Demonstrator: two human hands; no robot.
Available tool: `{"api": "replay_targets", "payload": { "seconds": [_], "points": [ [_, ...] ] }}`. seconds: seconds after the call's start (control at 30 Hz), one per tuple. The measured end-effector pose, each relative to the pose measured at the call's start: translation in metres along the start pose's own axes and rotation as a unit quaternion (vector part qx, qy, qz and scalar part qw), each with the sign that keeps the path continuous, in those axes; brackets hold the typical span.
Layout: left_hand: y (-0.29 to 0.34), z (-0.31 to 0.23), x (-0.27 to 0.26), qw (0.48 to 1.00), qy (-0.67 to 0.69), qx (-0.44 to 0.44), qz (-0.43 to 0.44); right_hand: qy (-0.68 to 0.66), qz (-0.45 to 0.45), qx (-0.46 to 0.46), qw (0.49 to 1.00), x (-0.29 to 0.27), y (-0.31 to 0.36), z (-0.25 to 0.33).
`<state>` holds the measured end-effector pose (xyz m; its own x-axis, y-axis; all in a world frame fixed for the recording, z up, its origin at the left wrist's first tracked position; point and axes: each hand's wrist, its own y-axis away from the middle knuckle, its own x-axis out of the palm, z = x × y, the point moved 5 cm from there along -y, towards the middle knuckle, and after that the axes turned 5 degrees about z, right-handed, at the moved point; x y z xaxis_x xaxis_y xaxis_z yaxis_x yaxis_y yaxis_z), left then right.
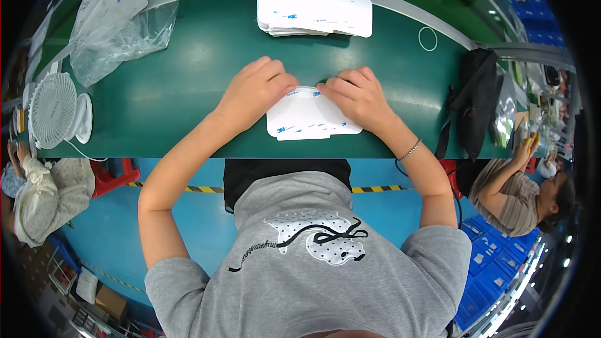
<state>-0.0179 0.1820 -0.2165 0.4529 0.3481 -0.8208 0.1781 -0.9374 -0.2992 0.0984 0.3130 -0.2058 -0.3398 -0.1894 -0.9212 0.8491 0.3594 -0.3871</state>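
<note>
A white flat sheet with blue print (pixel 307 117) lies on the green tabletop near its front edge. My left hand (pixel 258 89) is closed at the sheet's far left corner, fingertips pinching its edge. At the far edge, right of the middle, my right hand (pixel 358 97) pinches the same sheet with curled fingers. Both wrists rest low over the table. Beyond my hands, toward the back, sits a stack of similar white sheets (pixel 313 9), its layers slightly uneven.
A clear plastic bag with white contents (pixel 119 25) lies at the back left, near a white fan (pixel 55 109). At right are a rubber-band-like ring (pixel 428 39) and a black bag (pixel 476 100). Other people sit at both sides, one in a striped shirt (pixel 510 197).
</note>
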Motion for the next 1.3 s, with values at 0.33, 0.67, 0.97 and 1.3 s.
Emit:
{"api": "replay_targets", "payload": {
  "seconds": [0.33, 0.67, 0.97, 1.3],
  "points": [
    [0.009, 0.005, -0.004, 0.994, 0.065, -0.073, -0.055, -0.022, -0.008, 0.061, 0.998, 0.005, -0.001, -0.005],
    [0.008, -0.005, -0.001, 0.999, -0.028, 0.016, 0.012, -0.144, -0.004, 0.078, 0.987, 0.004, 0.002, -0.013],
    [0.01, -0.01, 0.0, 0.988, -0.112, 0.109, 0.013, -0.032, -0.005, 0.015, 0.999, 0.003, 0.003, -0.003],
    [0.024, -0.036, -0.035, 0.952, -0.178, 0.181, -0.171, -0.187, -0.038, 0.13, 0.973, -0.039, 0.001, -0.005]
  ]
}}
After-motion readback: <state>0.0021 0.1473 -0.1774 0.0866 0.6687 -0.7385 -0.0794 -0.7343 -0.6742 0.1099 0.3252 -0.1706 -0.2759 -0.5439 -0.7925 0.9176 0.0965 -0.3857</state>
